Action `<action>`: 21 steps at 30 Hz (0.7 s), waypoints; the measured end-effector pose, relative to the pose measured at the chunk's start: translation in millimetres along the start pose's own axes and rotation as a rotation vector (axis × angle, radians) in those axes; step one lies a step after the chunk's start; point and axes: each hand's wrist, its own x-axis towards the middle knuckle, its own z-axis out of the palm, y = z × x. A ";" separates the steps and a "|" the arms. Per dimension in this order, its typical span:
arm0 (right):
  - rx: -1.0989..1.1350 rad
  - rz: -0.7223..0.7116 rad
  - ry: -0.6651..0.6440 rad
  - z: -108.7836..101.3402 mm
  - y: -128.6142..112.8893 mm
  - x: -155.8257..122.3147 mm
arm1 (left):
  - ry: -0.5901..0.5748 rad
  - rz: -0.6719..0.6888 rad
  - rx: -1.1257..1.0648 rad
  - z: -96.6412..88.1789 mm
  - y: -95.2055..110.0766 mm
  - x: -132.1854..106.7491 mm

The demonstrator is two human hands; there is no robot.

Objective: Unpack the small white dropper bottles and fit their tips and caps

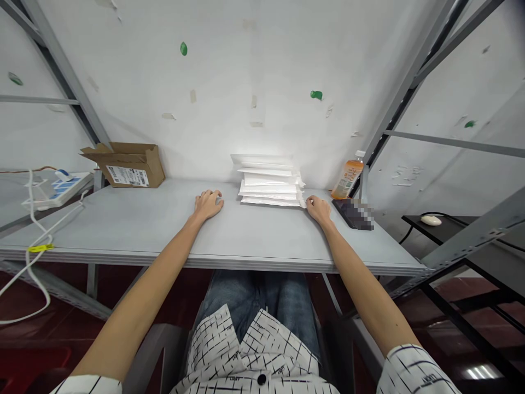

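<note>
the stack of white padded mailers (268, 183) sits at the back of the table (164, 219), with the left hand (208, 205) just left of it, loosely curled and holding nothing. right hand (319, 210) is up against the stack's right edge, can't tell if it's pinching a corner. cardboard box (127, 167) is well left of the stack, orange drink bottle (348, 178) just right.

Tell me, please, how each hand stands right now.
Left hand: curled loosely on the grey table top, holding nothing.
Right hand: loosely curled, fingertips at the stack of white padded mailers; grip cannot be told.
</note>
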 end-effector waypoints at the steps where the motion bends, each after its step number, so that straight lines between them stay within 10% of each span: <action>1: 0.010 -0.005 0.004 0.1 0.3 0.0 | -0.001 0.000 0.000 -0.1 -0.1 0.0; 21: -0.010 -0.012 0.004 -1.5 -0.5 -1.5 | 0.056 -0.016 -0.110 -8.2 5.0 5.7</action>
